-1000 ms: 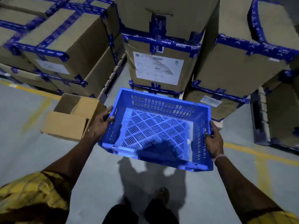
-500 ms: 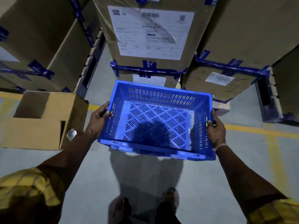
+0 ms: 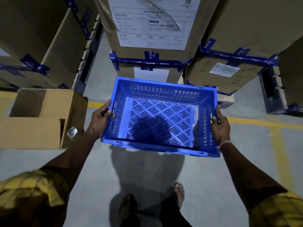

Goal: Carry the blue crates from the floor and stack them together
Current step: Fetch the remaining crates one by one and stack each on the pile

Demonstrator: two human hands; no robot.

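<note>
Fingers [image 3: 110, 112] of our left hand [image 3: 100, 121] hook through the side slot of the blue crate [image 3: 158, 115], and our right hand [image 3: 219, 126] clamps the opposite wall, so the load hangs level between us, clear of the floor [image 3: 91, 169]. We hold it out ahead, likely to keep our feet free. Tall taped cartons [image 3: 152, 30] rise just beyond it, and an open cardboard box [image 3: 41, 118] sits to our left. No other crate shows, so the stack must lie elsewhere. A yellow floor line [image 3: 262, 122] passes underneath.
</note>
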